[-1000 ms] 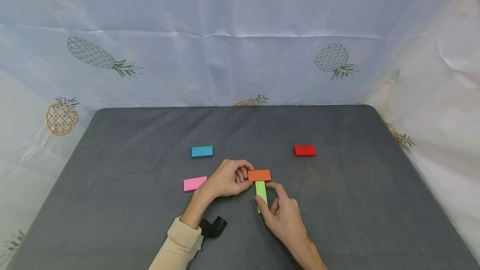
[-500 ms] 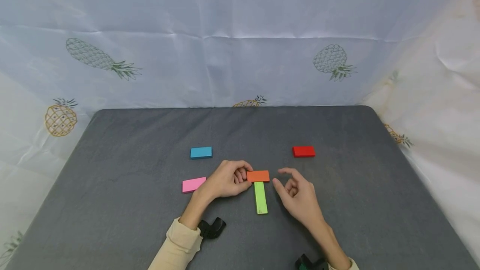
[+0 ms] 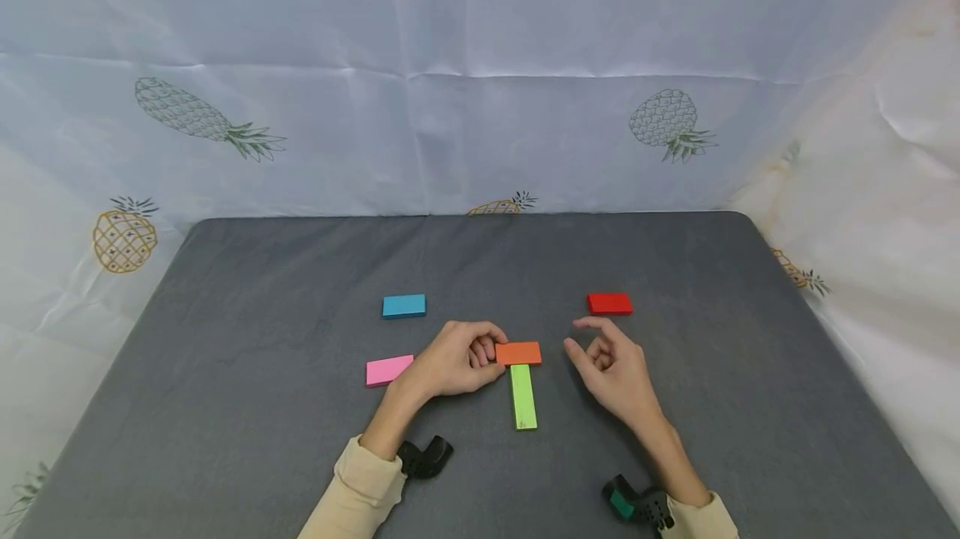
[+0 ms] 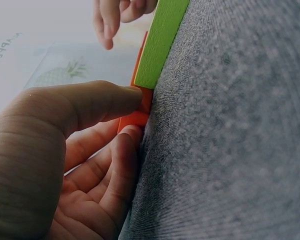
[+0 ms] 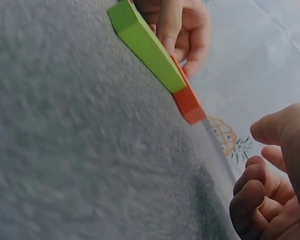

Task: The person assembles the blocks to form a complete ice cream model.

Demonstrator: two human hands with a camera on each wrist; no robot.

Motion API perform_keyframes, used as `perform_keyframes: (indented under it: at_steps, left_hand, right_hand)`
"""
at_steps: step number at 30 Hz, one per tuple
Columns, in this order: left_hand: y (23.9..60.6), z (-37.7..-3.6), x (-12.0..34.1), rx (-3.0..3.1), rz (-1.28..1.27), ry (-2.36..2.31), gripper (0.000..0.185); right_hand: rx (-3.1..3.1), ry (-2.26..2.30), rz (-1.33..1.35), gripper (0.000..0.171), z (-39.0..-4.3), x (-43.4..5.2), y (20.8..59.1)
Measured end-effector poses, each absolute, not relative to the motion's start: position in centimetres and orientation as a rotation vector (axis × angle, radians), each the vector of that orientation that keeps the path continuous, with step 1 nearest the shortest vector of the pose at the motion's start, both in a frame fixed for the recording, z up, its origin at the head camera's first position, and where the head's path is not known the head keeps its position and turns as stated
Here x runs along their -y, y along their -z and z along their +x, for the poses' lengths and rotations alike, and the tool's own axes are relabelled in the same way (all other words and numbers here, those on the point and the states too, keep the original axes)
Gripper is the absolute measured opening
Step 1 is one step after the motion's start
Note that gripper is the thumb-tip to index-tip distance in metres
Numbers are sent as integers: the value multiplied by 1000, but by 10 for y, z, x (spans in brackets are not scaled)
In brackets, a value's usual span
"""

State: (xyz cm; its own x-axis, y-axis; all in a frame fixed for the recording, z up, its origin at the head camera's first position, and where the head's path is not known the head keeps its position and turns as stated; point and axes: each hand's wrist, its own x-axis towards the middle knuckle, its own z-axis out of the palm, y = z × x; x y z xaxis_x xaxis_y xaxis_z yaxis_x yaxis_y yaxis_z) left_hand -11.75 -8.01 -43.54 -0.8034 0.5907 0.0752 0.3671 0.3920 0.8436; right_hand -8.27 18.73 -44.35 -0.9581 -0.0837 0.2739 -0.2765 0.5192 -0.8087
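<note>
My left hand pinches the left end of an orange block, which lies flat on the table. A green block runs from the orange block's near side toward me, so the pair looks like a T. In the left wrist view, the thumb presses the near side of the orange block, beside the end of the green block. Off to the right, my right hand hovers with thumb and index finger apart, holding nothing. A red block lies just beyond it.
A blue block lies at the back left. The pink block is partly covered by my left wrist. Grey cloth covers the table, and a pineapple-print curtain hangs behind its far edge.
My right hand has let go of the green block and moved right and away from me, toward the red block. My left hand and the orange block have stayed in place.
</note>
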Motion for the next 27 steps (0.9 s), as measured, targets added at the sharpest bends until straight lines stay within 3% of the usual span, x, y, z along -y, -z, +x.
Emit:
perform_keyframes:
  at_steps: [27]
  left_hand:
    - [438, -118, 81, -2404, 842, -1380, 24]
  right_hand:
    - [2479, -1490, 448, 30, -115, -221, 443]
